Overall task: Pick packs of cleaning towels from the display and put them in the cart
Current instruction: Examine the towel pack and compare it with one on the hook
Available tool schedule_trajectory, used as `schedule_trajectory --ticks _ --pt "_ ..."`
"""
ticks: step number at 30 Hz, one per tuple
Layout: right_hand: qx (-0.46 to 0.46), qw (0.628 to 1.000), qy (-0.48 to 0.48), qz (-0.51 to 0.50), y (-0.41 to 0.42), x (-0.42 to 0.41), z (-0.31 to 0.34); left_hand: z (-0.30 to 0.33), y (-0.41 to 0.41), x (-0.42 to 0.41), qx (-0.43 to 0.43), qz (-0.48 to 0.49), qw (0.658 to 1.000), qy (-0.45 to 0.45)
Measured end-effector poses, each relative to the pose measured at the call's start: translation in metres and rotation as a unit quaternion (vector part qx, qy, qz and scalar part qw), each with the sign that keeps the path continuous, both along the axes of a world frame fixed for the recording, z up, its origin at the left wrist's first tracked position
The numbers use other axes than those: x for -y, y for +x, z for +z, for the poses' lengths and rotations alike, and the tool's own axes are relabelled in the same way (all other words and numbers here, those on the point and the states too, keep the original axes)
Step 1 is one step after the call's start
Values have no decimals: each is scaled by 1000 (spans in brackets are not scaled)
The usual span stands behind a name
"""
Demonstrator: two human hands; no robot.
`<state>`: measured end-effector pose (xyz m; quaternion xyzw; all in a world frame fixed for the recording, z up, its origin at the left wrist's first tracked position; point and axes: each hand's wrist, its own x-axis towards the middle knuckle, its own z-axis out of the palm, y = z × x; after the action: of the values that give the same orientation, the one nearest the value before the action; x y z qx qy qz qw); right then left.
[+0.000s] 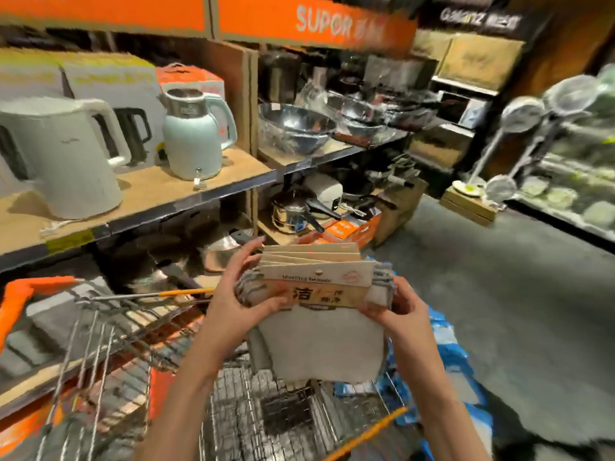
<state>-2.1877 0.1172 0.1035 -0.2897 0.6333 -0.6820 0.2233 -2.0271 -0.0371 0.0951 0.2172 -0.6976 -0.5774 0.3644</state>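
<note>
I hold a stack of several packs of grey cleaning towels (319, 344) with tan cardboard header cards, above the wire shopping cart (253, 407). My left hand (239, 294) grips the stack's left side, fingers reaching over the cards' top edge. My right hand (389, 304) clasps the right side. The grey cloths hang down from the cards over the cart's basket. The display the packs came from is not in view.
Wooden shelves on the left carry white kettles (63, 154), a pale green kettle (196, 134), steel bowls (296, 128) and pots (293, 211). The cart has orange trim (20, 304). Blue packaging (446, 354) lies right of the cart. Grey floor (515, 294) stretches to a refrigerated case at right.
</note>
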Motion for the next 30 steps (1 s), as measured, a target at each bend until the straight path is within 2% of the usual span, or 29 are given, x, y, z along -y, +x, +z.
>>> schedule_trajectory --ticks 5,11,15,18,23,30 --pt "10 989 -7 -145 26 -89 11 10 -16 -54 -20 -158 987 -17" --pt "16 951 -21 -308 67 -215 36 29 -35 -163 -96 -310 941 -100" --pt "23 915 -31 -401 111 -294 42 38 -35 -238 -114 -385 909 -109" --pt "14 875 -18 -484 155 -360 45 40 -24 -306 -112 -475 871 -55" --pt "-23 804 40 -593 256 -471 56 49 16 -428 -131 -577 804 -55" --pt "-42 669 82 -738 402 -590 65 56 99 -580 -137 -695 705 -40"
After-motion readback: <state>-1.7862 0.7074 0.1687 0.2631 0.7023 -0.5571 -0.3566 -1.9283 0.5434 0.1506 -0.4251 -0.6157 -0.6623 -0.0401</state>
